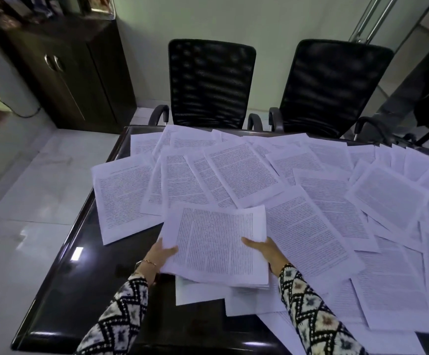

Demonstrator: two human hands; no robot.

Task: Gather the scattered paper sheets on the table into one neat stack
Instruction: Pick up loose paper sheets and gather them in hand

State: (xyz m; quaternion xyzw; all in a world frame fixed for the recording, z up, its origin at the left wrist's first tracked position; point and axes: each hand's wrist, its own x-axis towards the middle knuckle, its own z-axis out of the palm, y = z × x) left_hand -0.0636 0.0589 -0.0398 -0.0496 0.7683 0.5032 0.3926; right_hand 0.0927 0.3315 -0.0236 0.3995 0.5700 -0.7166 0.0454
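So, step: squaring the stack [216, 242] at the near side of the table [62, 290], judging by the two-handed hold.
Doing it well: tap the near edge down to align it (thin sheets slide), both sides pinched evenly.
Left hand [162, 253]: thumb on top, gripping the stack's left edge.
Right hand [266, 251]: gripping its right edge.
Stack: lower centre, between the hands.
Loose sheets [310, 226]: spread from centre to right of frame, unheld.

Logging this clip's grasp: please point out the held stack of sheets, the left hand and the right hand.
held stack of sheets [216, 242], head view, middle of the top page.
left hand [160, 255], head view, middle of the hand.
right hand [267, 252], head view, middle of the hand.
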